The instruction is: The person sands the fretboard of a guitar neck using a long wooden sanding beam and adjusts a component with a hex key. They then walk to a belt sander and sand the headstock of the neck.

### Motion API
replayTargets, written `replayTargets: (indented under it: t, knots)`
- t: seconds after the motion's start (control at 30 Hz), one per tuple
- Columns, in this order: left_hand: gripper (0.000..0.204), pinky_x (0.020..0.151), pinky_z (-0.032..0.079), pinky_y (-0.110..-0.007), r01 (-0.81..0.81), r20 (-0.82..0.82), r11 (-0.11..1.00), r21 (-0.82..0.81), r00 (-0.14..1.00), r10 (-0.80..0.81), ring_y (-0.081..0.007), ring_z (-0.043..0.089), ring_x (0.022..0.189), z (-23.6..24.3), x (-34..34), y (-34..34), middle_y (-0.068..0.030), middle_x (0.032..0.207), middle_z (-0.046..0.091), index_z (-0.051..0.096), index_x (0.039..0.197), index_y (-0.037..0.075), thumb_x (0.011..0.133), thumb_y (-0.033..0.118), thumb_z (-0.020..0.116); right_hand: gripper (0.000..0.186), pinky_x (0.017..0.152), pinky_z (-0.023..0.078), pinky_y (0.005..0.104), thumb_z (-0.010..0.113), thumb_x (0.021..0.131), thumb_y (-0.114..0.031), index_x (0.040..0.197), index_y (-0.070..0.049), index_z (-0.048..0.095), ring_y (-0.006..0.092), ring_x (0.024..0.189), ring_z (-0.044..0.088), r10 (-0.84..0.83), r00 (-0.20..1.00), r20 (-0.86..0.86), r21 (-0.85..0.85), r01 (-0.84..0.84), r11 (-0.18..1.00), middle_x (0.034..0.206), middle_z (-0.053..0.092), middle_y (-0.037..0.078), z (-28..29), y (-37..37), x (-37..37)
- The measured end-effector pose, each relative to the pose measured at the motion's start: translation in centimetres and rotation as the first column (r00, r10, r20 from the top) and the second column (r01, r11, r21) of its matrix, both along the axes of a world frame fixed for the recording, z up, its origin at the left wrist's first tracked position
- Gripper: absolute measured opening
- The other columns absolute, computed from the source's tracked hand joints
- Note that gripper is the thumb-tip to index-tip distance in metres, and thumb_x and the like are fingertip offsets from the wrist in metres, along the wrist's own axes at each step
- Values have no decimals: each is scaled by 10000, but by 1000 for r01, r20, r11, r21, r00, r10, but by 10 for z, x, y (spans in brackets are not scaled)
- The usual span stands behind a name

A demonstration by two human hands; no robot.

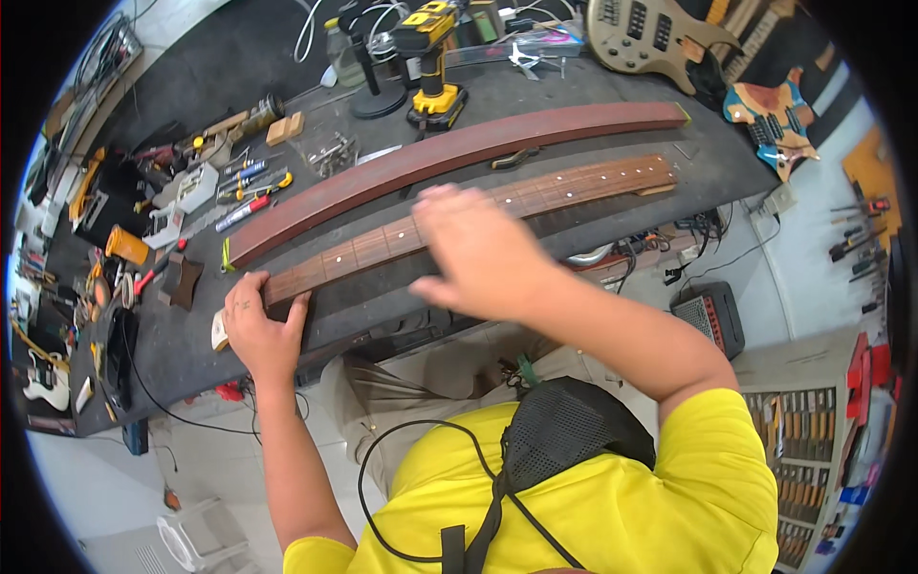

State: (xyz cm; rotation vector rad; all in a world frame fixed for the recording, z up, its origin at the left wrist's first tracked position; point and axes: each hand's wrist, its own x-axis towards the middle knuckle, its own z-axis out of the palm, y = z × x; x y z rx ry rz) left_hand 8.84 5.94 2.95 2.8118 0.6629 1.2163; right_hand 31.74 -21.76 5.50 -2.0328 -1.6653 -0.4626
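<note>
- The guitar neck [459, 218] lies fretboard-up across the middle of the frame, running from lower left to upper right on the dark counter [191, 344], its inlay dots showing along the length.
- The left hand [258, 330] clamps the near end of the neck at the lower left; its grip is clenched around the wood, thumb on one side, fingers [296, 311] curled over the other edge.
- The right hand [478, 253] sits on top of the fretboard near its middle, palm down and blurred; whether its grip encloses a block or tool beneath cannot be told, since the hand hides whatever lies under it.
- A long reddish-brown wooden beam [459, 153] lies just beyond the neck, roughly parallel to it, with a yellow-green tip at each end.
- Judged from this, the step is a pass of the right hand along the fretboard while the left steadies it; doing it well calls for even downward pressure, strokes kept in line with the neck, and the left hand holding firm so the neck does not pivot.
- The risk would be tilting toward one edge, or the far end, unheld at the upper right, skating on the counter.
- A yellow cordless drill [435, 67] stands at the top centre, screwdrivers [251, 187] and small parts lie at the upper left, and a bass guitar body [650, 38] rests at the upper right, all well apart from the hands.
</note>
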Motion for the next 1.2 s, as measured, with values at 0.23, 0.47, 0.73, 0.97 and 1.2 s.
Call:
replayTargets:
  t: [0.23,0.47,0.73,0.97,1.2]
  knots:
    - [574,1067,508,-494,8,6,1000,4,1000,-8,-374,683,1249,0,2,-1,-117,1244,759,717,1232,57,737,208,963,896,1364,305,526,595,1096,-633,1631,78,492,421,1629,429,-587,795,150,-267,604,750,1703,504,283,-5,-147,122]
    - [564,1117,507,-504,-1,1,1000,-6,1000,1,-401,689,1274,0,2,-2,-136,1250,763,719,1251,47,753,189,944,763,1313,378,521,554,1146,-579,1584,44,590,454,1568,503,-778,626,-54,-33,777,628,1613,604,286,-38,-225,202]
    - [560,1118,507,-502,-13,-10,1000,-13,1000,13,-395,679,1293,-1,3,-3,-137,1263,757,717,1256,42,758,174,938,728,1302,386,516,563,1146,-566,1566,26,623,476,1560,510,-734,653,-184,141,757,638,1607,622,266,-53,-225,203]
    - [556,1115,508,-501,-22,-16,1000,6,1000,23,-398,678,1289,-3,2,-2,-136,1262,758,716,1255,40,760,162,937,822,1351,276,579,521,1125,-639,1594,33,585,451,1623,434,-739,669,84,-51,743,667,1678,552,266,-33,-175,140]
    - [547,1116,499,-500,-11,-15,1000,5,1000,11,-395,674,1283,-3,2,-1,-153,1280,754,714,1274,40,789,167,934,1005,1343,303,558,561,1055,-721,1537,161,558,472,1559,496,-442,893,87,-31,446,895,1614,565,353,-20,-58,43]
